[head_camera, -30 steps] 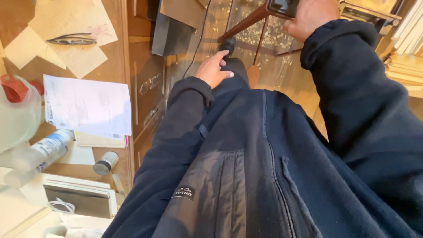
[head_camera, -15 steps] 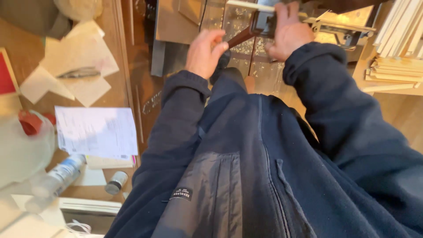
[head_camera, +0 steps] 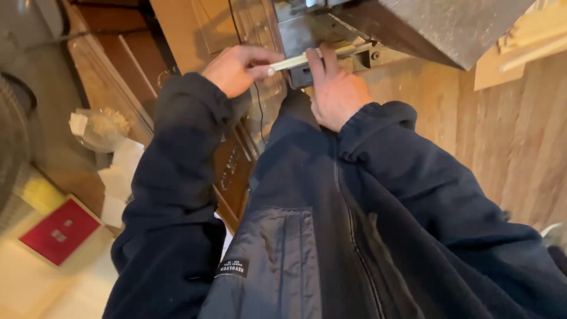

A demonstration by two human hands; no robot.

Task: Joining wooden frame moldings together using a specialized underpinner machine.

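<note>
Red card [head_camera: 59,231]: flat red rectangle with small pale marks, lower left, lying on a pale sheet.
Jacket label [head_camera: 232,269]: small black patch with white print, sewn on the dark jacket front, bottom centre.
Yellow pad [head_camera: 40,194]: yellow block just above the red card.

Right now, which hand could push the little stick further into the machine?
Probably the left hand: it pinches the free end of the pale strip, so it could likely push it along. The right hand lies flat on the strip beside the grey machine, more like a guide.
</note>
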